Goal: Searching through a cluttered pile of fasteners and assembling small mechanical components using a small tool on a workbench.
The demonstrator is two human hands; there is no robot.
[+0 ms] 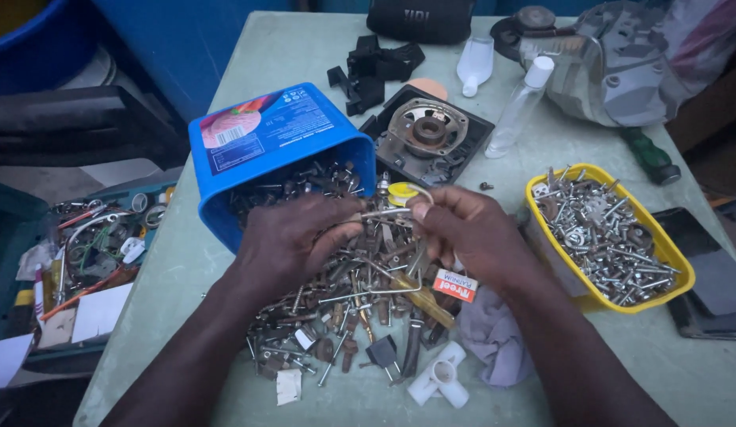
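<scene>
Blue rectangular tub [265, 142] tipped on side, centre-left, printed label with pink patch. Small red-and-white label tag [454, 285] near centre. Dark blank screen [712, 277] at right edge.

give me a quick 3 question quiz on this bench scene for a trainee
1. True or false: the blue tub stands upright with its opening facing up.
2. Multiple choice: where is the yellow tray of screws? A) by the left hand B) beyond the right hand, towards the table's right edge C) inside the tub
3. What do both hands pinch between them?

Key
1. False: it lies tipped on its side, and the pile of screws and metal parts spreads from its mouth.
2. B
3. A small thin metal piece, held above the pile; its exact kind is too small to tell.
</scene>
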